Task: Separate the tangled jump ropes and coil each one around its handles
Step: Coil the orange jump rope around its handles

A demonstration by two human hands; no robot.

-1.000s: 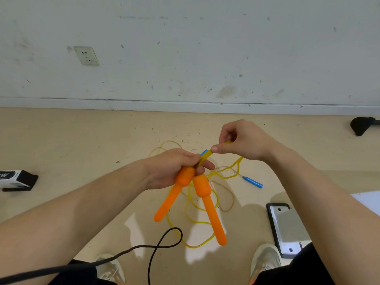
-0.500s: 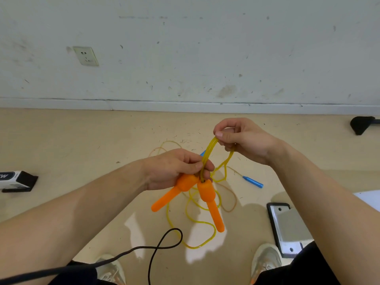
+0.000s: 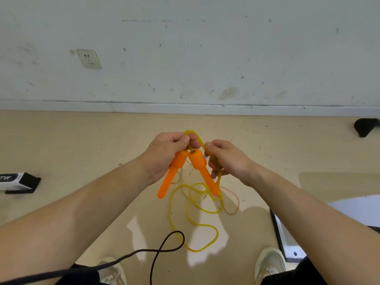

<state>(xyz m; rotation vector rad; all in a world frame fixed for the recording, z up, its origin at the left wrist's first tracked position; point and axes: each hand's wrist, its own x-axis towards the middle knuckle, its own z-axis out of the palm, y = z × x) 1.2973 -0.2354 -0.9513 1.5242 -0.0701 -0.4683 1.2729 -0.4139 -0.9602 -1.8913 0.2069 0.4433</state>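
Observation:
My left hand [image 3: 164, 153] grips the thick tops of two orange jump-rope handles [image 3: 197, 165], which hang down in a V. A loop of the yellow rope [image 3: 191, 221] arches over the handle tops, between my two hands. My right hand [image 3: 224, 159] holds the rope strands, curled round them beside the right handle. The remaining yellow rope trails in loose loops on the floor below. A thin orange-brown rope [image 3: 232, 208] of the second jump rope lies under it; a sliver of its blue handle [image 3: 205, 156] shows behind my right hand.
A black cable [image 3: 164, 249] curls across the floor near my shoes [image 3: 269, 262]. A black-and-white box [image 3: 18, 182] lies at the left, a grey metal plate [image 3: 285, 239] at the right, a black object [image 3: 366, 126] far right. The wall with a socket [image 3: 89, 58] is ahead.
My right hand has carried the rope loop over the handle tops and dropped to their right side. The handles have swung closer together and risen slightly.

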